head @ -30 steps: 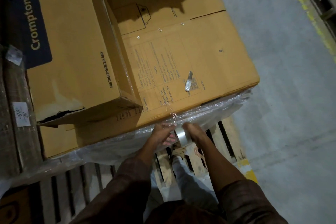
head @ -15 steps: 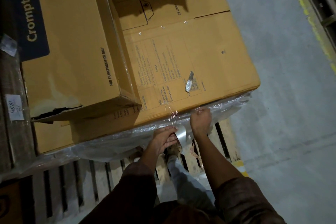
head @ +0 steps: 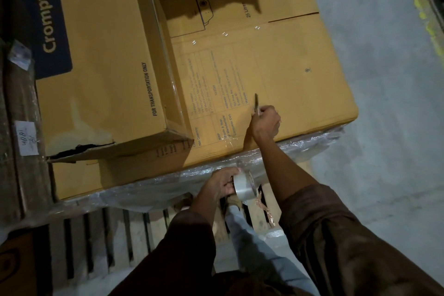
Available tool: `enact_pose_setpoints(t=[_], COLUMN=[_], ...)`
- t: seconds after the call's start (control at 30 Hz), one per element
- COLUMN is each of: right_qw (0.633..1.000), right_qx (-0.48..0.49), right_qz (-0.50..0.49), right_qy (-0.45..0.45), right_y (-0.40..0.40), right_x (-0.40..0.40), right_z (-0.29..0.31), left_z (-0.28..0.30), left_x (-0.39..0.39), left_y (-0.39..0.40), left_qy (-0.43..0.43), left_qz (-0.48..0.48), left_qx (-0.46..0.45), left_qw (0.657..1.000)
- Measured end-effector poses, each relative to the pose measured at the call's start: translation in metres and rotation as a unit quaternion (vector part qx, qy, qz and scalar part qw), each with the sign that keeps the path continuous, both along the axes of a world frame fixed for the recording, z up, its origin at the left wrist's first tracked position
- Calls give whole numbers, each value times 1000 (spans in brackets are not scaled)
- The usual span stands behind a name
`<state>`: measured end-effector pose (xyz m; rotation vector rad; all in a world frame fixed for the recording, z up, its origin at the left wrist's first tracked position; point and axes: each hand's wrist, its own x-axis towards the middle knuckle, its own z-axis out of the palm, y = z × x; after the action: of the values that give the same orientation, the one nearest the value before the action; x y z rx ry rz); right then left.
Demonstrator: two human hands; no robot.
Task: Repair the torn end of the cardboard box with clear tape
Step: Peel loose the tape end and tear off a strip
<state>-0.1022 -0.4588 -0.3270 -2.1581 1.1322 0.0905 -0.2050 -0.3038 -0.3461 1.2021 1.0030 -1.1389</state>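
My left hand (head: 219, 185) grips a roll of clear tape (head: 243, 187) just below the front edge of a big flat cardboard box (head: 300, 74). A shiny strip of tape (head: 227, 143) lies over that edge above the roll. My right hand (head: 266, 125) rests on the box top and pinches a small thin cutter (head: 256, 102), blade pointing away from me. To the left, a second box marked Crompton (head: 103, 55) sits on top, its near lower end torn open (head: 81, 151) with a flap hanging loose.
Crinkled plastic wrap (head: 156, 190) covers the big box's front face. A slatted wooden pallet (head: 108, 243) lies under the boxes near my legs. Grey concrete floor (head: 384, 127) stretches to the right. A dark wrapped stack with a paper label (head: 27, 138) stands at the left.
My right hand let go of the tape roll, reached up onto the box top and took hold of the small cutter lying there. My left hand kept the roll.
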Motion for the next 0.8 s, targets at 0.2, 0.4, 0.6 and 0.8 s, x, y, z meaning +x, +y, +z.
enact_pose_setpoints(t=[0.2,0.4,0.6,0.8], right_qw=[968,903,871,841], right_qx=[-56,-67,-96,-106], right_qz=[220,419,463,508], right_qy=[-108,63,135,151], right_y=[2,-10,-23,-22], right_x=[-86,-166,-155,-149], right_z=[-4,-6,-6,-8], left_z=[-3,3,4,7], left_x=[-6,-14,-15,-17], left_y=[-1,-3,3,4], left_qy=[21,-5,-24,-31], left_qz=[50,58,42,49], left_qx=[-11,-8,7,7], left_qw=[998,998,999,998])
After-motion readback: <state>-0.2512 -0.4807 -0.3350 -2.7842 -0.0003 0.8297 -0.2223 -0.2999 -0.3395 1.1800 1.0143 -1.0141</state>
